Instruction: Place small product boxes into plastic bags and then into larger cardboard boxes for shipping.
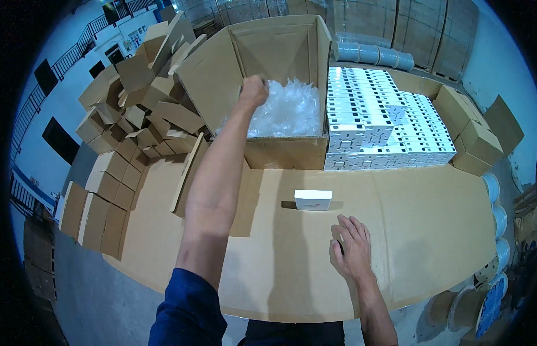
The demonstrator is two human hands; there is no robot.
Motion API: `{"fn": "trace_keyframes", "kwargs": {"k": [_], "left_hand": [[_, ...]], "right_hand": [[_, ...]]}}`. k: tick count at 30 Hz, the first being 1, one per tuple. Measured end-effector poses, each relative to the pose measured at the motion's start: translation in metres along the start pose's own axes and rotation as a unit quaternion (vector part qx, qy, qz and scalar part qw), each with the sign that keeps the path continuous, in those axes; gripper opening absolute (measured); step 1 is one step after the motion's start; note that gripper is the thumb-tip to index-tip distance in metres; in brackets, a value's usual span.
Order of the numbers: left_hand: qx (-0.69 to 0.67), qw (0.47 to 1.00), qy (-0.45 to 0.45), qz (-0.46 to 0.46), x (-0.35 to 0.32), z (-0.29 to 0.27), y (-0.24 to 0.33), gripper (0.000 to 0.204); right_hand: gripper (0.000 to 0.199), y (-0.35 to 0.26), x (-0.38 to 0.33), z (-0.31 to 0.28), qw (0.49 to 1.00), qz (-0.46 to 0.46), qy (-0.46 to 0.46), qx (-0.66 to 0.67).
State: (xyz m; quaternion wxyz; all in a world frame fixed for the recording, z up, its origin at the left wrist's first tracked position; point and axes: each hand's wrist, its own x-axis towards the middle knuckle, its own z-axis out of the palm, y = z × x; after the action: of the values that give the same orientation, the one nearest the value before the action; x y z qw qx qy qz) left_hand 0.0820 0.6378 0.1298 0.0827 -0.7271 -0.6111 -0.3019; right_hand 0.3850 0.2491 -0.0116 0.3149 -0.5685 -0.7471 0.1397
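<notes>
Wide stretch of table (436, 230) here, bare to the right of the right hand (354, 248), with its near edge curving round in front of the person. Along the far side the room closes up: the carton (286, 154) on the left, the stacked white boxes (361, 161) tight beside it, brown boxes (476, 135) at the right end and more cartons (110, 202) lining the left. The left forearm crosses the left part of the table, and up goes the left hand (254, 90), curled inside the carton's opening, right at the plastic bags (288, 109); whether it grips one, I can't tell. The right hand is down on the table, fingers loosely bent, something small and dark by the thumb, its hold unclear. And the white box (313, 200)? Standing alone just beyond those right fingertips, slightly left, untouched, with the left hand well past it.
</notes>
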Motion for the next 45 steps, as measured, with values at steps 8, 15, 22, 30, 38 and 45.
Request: {"fn": "trace_keyframes", "kwargs": {"k": [8,15,22,30,38,45], "left_hand": [[-0.12,0.984,0.134,0.01,-0.011,-0.07,0.013,0.017],[-0.135,0.981,0.115,-0.084,-0.013,-0.088,0.027,0.016],[-0.189,0.973,0.123,-0.056,-0.013,-0.073,0.027,0.024],[-0.074,0.951,0.172,0.245,0.017,-0.076,0.023,0.028],[-0.027,0.953,0.182,0.242,0.028,-0.073,0.016,0.029],[0.057,0.964,-0.101,0.239,0.004,-0.037,0.006,0.04]], "right_hand": [[0.037,-0.004,-0.015,-0.011,1.0,-0.013,0.002,0.002],[0.037,-0.006,-0.021,-0.016,1.0,-0.016,-0.008,-0.008],[0.036,0.002,-0.018,-0.017,1.0,-0.016,0.002,0.0],[0.036,0.013,-0.011,-0.012,1.0,-0.022,0.006,0.004],[0.035,0.019,-0.01,-0.011,1.0,-0.016,-0.002,0.005],[0.035,0.022,-0.008,-0.015,1.0,-0.023,0.0,0.019]]}}
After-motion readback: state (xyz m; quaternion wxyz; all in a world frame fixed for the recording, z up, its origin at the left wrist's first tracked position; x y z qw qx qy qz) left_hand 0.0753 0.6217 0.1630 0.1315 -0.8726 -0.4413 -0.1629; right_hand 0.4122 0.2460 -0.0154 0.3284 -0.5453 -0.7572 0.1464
